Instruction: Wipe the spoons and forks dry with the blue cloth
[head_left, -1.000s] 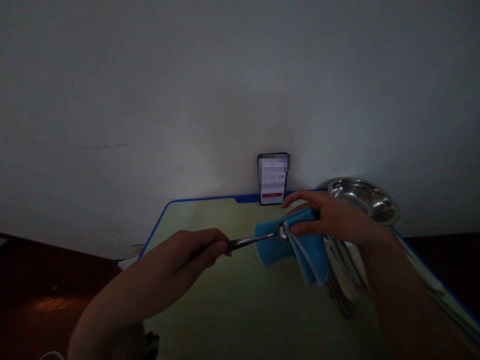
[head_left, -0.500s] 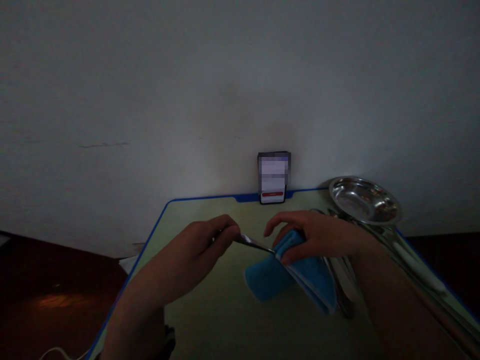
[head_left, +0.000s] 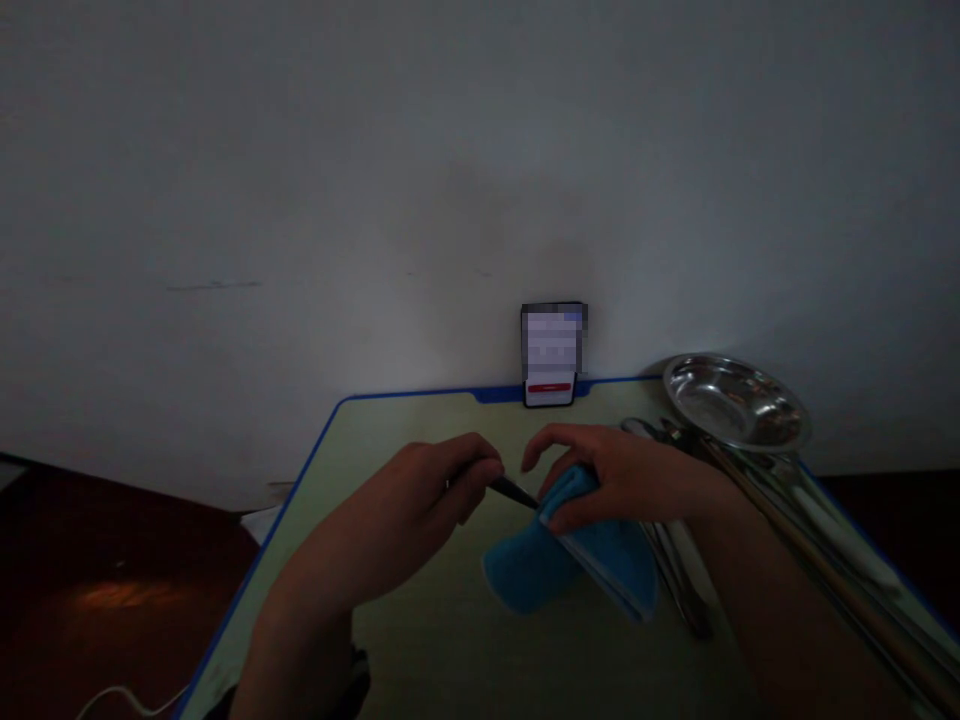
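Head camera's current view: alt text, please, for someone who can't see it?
A left hand grips a slim dark metal utensil whose other end is hidden by a folded blue cloth in the right hand. Beyond, a lit black-edged phone stands left of a shiny round metal bowl.

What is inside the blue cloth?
One end of a utensil, held by the left hand, reaches into the blue cloth, which the right hand pinches. The cloth covers that end, so its shape cannot be seen.

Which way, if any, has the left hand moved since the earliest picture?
Yes: judged against the upright phone, the left hand has moved to the right, narrowing the sideways gap between them.
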